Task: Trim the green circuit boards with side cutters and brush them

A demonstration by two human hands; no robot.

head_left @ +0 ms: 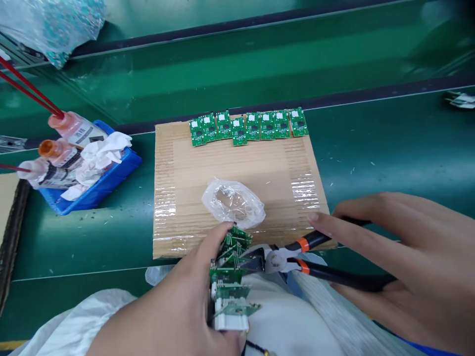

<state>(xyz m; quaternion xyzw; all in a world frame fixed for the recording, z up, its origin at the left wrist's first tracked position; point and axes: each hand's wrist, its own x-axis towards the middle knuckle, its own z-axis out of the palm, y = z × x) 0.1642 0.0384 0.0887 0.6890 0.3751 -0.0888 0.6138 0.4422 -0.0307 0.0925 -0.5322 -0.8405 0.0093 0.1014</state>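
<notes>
My left hand [181, 291] is closed around a stack of green circuit boards [230, 278] with pins and white blocks, held in front of the body. In my right hand [404, 257] is a pair of side cutters [276, 259] with black handles and orange bands. The cutter jaws are parted and reach the pins at the stack's right side; whether they touch a pin I cannot tell. Beyond the hands, a cardboard sheet [237, 168] carries a crumpled clear plastic bag [233, 202]. Along its far edge lies a row of several loose green circuit boards [253, 125].
At the left, a blue bin [100, 185] holds several bottles [61, 153] and crumpled white tissue [102, 153]. A plastic bag with blue-green contents [70, 24] rests at the upper left. Small scraps dot the green bench [371, 143]. Dark-edged cardboard [11, 217] stands at the far left.
</notes>
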